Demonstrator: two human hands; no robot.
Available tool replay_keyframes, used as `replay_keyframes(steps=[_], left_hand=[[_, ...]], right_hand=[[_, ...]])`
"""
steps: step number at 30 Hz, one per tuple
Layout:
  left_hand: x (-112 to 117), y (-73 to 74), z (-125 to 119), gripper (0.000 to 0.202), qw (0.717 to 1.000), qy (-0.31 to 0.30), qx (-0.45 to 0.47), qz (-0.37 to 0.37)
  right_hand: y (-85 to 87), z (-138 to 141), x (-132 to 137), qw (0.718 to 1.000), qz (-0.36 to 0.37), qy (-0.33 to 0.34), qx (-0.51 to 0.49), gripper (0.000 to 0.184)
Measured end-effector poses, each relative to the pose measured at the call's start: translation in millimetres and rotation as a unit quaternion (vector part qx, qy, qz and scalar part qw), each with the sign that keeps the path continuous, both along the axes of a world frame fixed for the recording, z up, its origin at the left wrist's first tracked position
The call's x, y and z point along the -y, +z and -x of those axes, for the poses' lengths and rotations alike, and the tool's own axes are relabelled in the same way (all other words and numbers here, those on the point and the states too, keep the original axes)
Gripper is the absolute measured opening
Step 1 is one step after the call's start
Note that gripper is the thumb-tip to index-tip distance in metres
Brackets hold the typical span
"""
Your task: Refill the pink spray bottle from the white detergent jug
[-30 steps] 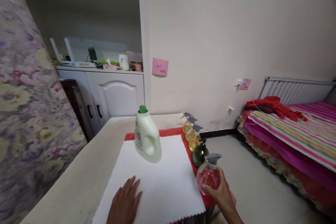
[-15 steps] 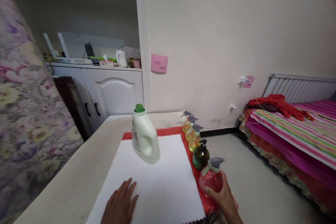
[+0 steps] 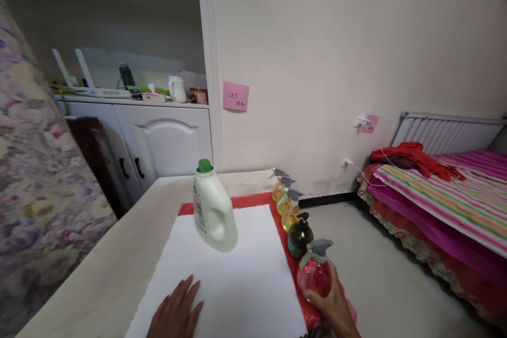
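My right hand [image 3: 331,298] is wrapped round a clear spray bottle [image 3: 315,276] with a grey trigger head, near the right edge of the table; red shows through it. Flat on a white sheet [image 3: 245,274] lies my left hand [image 3: 176,309], fingers stretched out and holding nothing. A pale green detergent jug [image 3: 214,208] with a green cap stands upright on the sheet's far left part. Just beyond the held bottle is a dark green pump bottle [image 3: 300,237]. Several spray bottles with yellow liquid [image 3: 290,216] continue that row toward the wall.
Red cloth [image 3: 253,200] borders the white sheet on the pale table [image 3: 103,269]. A white cabinet [image 3: 166,142] with a router [image 3: 106,93] and a white jug [image 3: 177,88] stands behind left. Floral curtain [image 3: 43,195] hangs at left; a bed [image 3: 443,206] is at right.
The view has shifted slightly, so most things appear a little further left. My right hand stays round the spray bottle, and my left hand still lies flat on the sheet.
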State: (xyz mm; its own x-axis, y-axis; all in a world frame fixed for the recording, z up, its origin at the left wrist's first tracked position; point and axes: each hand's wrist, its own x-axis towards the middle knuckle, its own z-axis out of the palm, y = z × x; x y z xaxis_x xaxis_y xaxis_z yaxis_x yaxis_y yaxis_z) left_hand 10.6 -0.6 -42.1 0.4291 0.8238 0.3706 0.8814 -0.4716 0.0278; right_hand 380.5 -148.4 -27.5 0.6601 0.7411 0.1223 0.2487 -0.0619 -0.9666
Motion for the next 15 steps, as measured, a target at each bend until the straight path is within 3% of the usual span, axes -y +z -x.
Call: replay_keyframes(steps=[8, 15], left_hand=[[1.6, 4.1, 0.5, 0.049, 1.0, -0.005, 0.019, 0.0], [0.6, -0.3, 0.5, 0.048, 1.0, -0.004, 0.004, -0.027]], right_hand=[[-7.6, -8.4, 9.4, 0.999, -0.017, 0.041, 0.021, 0.096], [-16.7, -11.3, 13.3, 0.999, 0.0, 0.012, 0.045, 0.092]])
